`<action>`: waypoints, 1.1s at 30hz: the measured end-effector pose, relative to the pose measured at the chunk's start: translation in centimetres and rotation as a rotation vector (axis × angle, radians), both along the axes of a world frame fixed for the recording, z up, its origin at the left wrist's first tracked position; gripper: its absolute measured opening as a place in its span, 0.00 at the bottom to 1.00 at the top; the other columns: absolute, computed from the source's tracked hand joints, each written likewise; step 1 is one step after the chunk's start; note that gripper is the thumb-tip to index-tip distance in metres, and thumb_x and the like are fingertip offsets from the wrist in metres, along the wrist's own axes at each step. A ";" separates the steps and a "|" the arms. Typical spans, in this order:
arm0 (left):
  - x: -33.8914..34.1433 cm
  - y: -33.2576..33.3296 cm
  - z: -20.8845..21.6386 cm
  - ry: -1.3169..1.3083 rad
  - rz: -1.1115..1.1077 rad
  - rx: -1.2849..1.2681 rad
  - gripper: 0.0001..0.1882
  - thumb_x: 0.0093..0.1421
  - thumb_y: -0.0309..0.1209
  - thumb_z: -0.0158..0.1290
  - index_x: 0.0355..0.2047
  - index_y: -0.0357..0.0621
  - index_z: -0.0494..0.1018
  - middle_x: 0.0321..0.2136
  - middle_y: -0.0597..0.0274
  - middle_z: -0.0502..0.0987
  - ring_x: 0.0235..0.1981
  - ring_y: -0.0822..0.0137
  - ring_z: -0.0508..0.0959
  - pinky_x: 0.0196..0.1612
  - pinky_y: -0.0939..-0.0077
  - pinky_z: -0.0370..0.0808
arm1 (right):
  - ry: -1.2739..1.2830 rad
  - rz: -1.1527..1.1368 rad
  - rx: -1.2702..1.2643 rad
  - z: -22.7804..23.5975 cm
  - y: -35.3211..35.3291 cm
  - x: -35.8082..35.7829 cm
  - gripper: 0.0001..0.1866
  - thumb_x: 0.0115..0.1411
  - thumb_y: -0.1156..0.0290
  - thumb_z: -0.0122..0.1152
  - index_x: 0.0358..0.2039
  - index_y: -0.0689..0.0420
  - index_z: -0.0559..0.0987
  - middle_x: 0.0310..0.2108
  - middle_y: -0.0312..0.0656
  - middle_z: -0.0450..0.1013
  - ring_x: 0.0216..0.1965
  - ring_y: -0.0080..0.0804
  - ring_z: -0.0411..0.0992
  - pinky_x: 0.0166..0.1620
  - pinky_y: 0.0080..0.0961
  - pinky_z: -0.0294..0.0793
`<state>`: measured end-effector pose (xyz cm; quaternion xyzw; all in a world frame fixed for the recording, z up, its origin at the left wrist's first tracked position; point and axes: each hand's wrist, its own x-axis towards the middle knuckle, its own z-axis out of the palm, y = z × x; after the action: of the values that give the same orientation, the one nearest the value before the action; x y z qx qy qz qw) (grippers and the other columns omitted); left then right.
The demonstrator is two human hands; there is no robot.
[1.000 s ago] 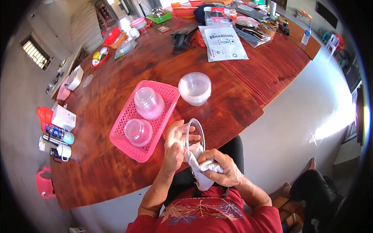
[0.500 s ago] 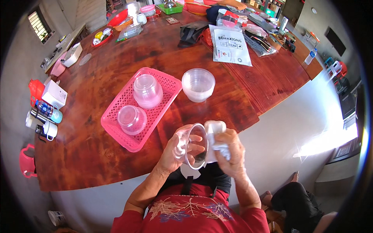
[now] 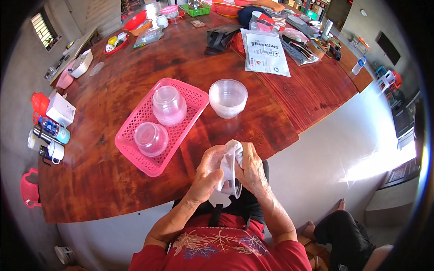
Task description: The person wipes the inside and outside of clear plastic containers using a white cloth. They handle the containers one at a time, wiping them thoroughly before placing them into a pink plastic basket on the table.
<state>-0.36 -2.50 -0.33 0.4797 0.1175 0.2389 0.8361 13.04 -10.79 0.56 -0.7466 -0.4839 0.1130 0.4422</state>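
Note:
A clear plastic bowl (image 3: 218, 163) is tilted on its side in front of me, over the table's near edge. My left hand (image 3: 207, 176) wraps round its outside from the left. In my right hand (image 3: 251, 168) is a white cloth (image 3: 233, 153), pressed into the bowl's mouth and against its rim. Just beyond my hands stands a stack of clear bowls (image 3: 228, 98), upright on the table. To the left, a pink plastic basket (image 3: 128, 143) holds upside-down clear bowls: a taller stack (image 3: 169, 106) at the back and a shorter one (image 3: 151, 139) nearer me.
The brown wooden table (image 3: 90, 180) ends close to my body. A white plastic package (image 3: 266, 53) lies at the far right beside bags and stationery. Mugs and a white box (image 3: 61, 109) line the left edge. At lower right is another person's leg (image 3: 341, 230).
My right hand has moved left, bringing the cloth from beside the bowl into its mouth. My left hand keeps hold of the bowl and has turned it slightly.

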 end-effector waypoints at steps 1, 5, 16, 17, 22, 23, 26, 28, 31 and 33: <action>0.4 -0.1 -0.4 -0.045 0.052 0.038 0.47 0.51 0.51 0.63 0.62 0.44 0.52 0.53 0.53 0.65 0.49 0.63 0.72 0.48 0.69 0.74 | 0.051 0.013 -0.044 -0.8 -0.4 0.2 0.18 0.56 0.66 0.59 0.40 0.65 0.68 0.38 0.58 0.70 0.37 0.57 0.72 0.38 0.44 0.72; -0.1 0.3 -0.7 -0.016 0.041 0.169 0.47 0.48 0.38 0.68 0.63 0.45 0.52 0.52 0.53 0.63 0.48 0.65 0.70 0.52 0.69 0.68 | 0.163 0.147 -0.285 -0.7 -2.7 0.7 0.16 0.58 0.65 0.57 0.35 0.66 0.68 0.32 0.62 0.72 0.36 0.63 0.71 0.36 0.47 0.71; 0.3 -0.2 -0.7 -0.046 0.079 0.251 0.54 0.43 0.44 0.70 0.62 0.42 0.49 0.56 0.56 0.61 0.54 0.61 0.66 0.54 0.64 0.68 | 1.379 0.172 0.362 1.7 -2.1 0.1 0.26 0.63 0.58 0.57 0.55 0.63 0.68 0.47 0.41 0.71 0.48 0.28 0.70 0.50 0.28 0.70; 0.6 -0.3 -0.2 -0.065 0.115 0.249 0.55 0.43 0.49 0.69 0.62 0.42 0.48 0.56 0.56 0.60 0.55 0.60 0.65 0.59 0.60 0.63 | 1.410 0.266 0.383 1.5 -2.2 -0.2 0.27 0.62 0.58 0.56 0.56 0.63 0.67 0.48 0.41 0.70 0.49 0.28 0.69 0.50 0.29 0.69; 0.0 0.5 -0.2 -0.081 0.071 0.307 0.52 0.47 0.47 0.67 0.63 0.42 0.47 0.56 0.52 0.59 0.56 0.61 0.63 0.57 0.64 0.64 | 1.190 0.622 0.277 0.4 -3.1 -0.7 0.31 0.61 0.53 0.57 0.55 0.64 0.68 0.45 0.39 0.68 0.45 0.29 0.67 0.48 0.27 0.66; -0.2 0.5 -0.4 -0.084 0.052 0.284 0.53 0.47 0.47 0.67 0.63 0.42 0.48 0.56 0.52 0.60 0.56 0.61 0.64 0.57 0.64 0.64 | 1.016 0.671 0.236 0.7 -3.4 -0.4 0.30 0.62 0.53 0.54 0.54 0.65 0.68 0.43 0.40 0.67 0.43 0.30 0.65 0.47 0.27 0.65; -0.2 0.4 -0.1 -0.098 -0.030 0.226 0.53 0.46 0.48 0.68 0.64 0.44 0.49 0.55 0.51 0.62 0.52 0.61 0.68 0.51 0.66 0.70 | 0.814 0.823 0.010 2.6 -4.2 0.6 0.30 0.64 0.51 0.51 0.54 0.66 0.67 0.44 0.42 0.67 0.44 0.34 0.65 0.48 0.29 0.65; -0.5 0.3 0.4 -0.091 -0.086 0.152 0.53 0.45 0.47 0.68 0.64 0.46 0.49 0.55 0.51 0.62 0.51 0.60 0.70 0.47 0.69 0.73 | 0.557 0.894 0.063 1.9 -4.4 1.2 0.26 0.64 0.55 0.49 0.50 0.66 0.71 0.44 0.48 0.69 0.47 0.41 0.67 0.49 0.33 0.67; -1.0 1.0 0.1 -0.102 -0.070 0.085 0.51 0.47 0.52 0.66 0.63 0.47 0.50 0.55 0.51 0.63 0.51 0.59 0.71 0.38 0.74 0.76 | 0.350 0.946 0.058 2.8 -4.8 2.7 0.19 0.62 0.62 0.52 0.44 0.66 0.75 0.40 0.53 0.73 0.45 0.48 0.69 0.48 0.42 0.68; -1.2 1.5 0.3 -0.127 -0.051 -0.042 0.48 0.49 0.55 0.63 0.62 0.47 0.51 0.54 0.52 0.64 0.50 0.59 0.72 0.35 0.76 0.77 | 0.282 0.651 0.108 3.5 -5.2 2.4 0.14 0.58 0.71 0.56 0.43 0.65 0.75 0.35 0.50 0.74 0.37 0.47 0.73 0.42 0.37 0.72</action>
<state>-1.61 -0.99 -0.06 0.4490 0.0570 0.2448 0.8575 15.42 -15.96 4.02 -0.5058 -0.6359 0.3243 0.4843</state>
